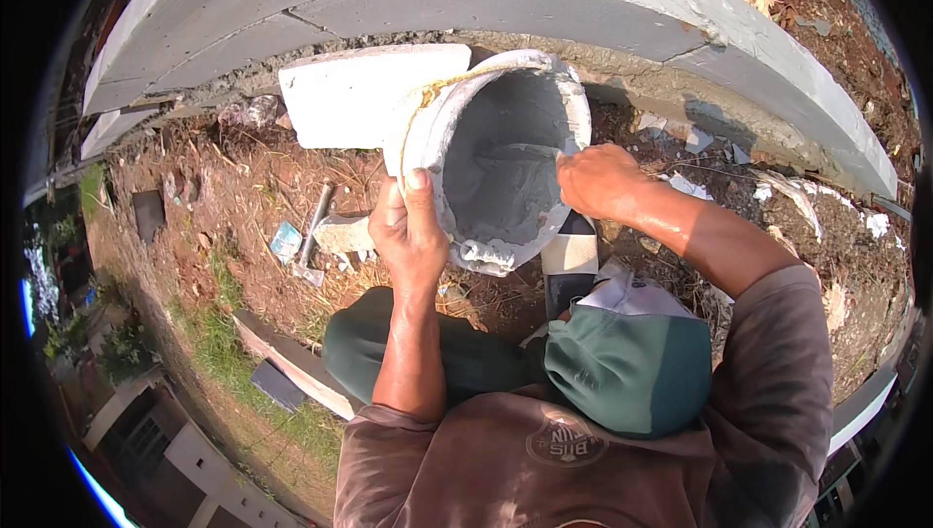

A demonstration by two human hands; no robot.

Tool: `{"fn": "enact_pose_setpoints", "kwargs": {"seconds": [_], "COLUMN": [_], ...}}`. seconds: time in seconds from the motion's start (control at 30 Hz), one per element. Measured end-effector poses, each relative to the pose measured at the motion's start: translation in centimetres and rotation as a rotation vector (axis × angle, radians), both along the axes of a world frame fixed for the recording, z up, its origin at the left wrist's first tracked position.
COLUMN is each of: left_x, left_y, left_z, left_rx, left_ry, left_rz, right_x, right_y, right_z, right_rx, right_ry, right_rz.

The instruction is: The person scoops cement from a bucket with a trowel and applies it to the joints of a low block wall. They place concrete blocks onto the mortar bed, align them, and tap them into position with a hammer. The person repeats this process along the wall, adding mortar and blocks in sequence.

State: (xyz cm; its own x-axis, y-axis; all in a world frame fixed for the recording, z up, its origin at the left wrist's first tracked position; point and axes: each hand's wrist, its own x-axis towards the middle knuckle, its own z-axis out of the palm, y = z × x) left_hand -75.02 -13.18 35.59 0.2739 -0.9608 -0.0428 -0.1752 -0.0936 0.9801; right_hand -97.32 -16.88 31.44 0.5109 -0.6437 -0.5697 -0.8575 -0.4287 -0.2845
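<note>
A white bucket (418,154) tips toward me, its mouth showing grey wet mortar (501,198) inside and along the walls. A yellow rope handle (431,93) lies over its outer side. My left hand (408,227) grips the bucket at its near left side, thumb up against the wall. At the right of the mouth, my right hand (598,181) is closed in a fist on a trowel-like tool. Its mortar-coated blade (520,157) seems to reach into the bucket; the handle is hidden in the fist.
A low wall of pale blocks (544,3) curves across the far side. A white block (335,101) lies left of the bucket. A hammer (317,222) and a pale blue scrap (286,241) lie on the soil. Rubble (700,144) is at right; a board (292,368) lies lower left.
</note>
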Motion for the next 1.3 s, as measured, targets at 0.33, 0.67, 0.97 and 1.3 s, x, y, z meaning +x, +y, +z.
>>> {"fn": "enact_pose_setpoints", "kwargs": {"seconds": [0.33,0.67,0.97,1.3], "left_x": [1.1,0.1,0.6,1.6], "left_y": [-0.5,-1.3,-0.3,0.0], "left_z": [-0.6,-1.3,-2.0,-0.9], "left_rx": [-0.009,0.053,0.076,0.114], "left_ry": [0.108,0.204,-0.037,0.012], "left_rz": [0.072,0.250,0.207,0.351], "right_x": [-5.2,-13.9,-30.2,-23.5], "right_y": [2.6,9.4,6.3,10.6], "right_z": [-1.2,1.8,-1.6,0.5], "right_rx": [1.048,0.663,-1.067,-0.816], "right_ry": [-0.640,-1.224,-0.080,-0.103], "right_rz": [-0.722,-1.269,-1.392,-1.306]}}
